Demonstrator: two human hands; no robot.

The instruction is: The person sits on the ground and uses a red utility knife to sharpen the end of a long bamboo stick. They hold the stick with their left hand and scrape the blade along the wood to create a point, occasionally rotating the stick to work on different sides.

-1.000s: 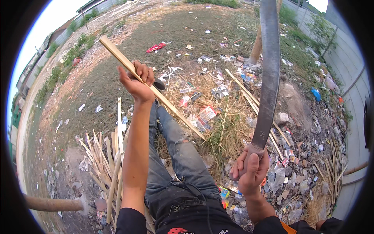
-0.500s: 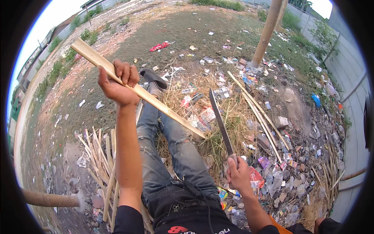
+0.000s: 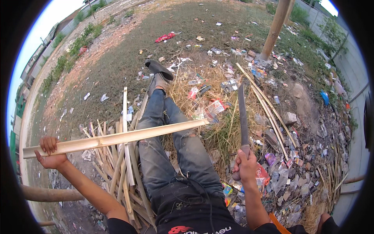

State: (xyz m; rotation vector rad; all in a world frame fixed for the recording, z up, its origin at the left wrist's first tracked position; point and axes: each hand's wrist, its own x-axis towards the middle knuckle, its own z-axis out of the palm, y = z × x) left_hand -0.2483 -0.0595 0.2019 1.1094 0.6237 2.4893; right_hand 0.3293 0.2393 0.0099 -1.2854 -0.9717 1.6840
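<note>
A long split-bamboo strip, pale and hollowed on its inner face, stretches across above my legs. My left hand grips its left end, thumb below and fingers curled over the upper edge. The strip's right tip ends over the dry grass, short of the blade. In my right hand is a machete, its dark blade upright and its wooden handle wrapped by my fingers. Blade and strip are apart. Beneath the strip, a pile of bamboo strips lies on the ground left of my legs.
More thin bamboo strips lie on the littered ground to the right. A wooden post stands at the far right, and a round pole juts in at the lower left. A grey wall runs along the right side.
My left hand has swung down and to the left, bringing the bamboo strip from a steep slant to nearly level. The machete has shifted slightly right and stands more upright.
</note>
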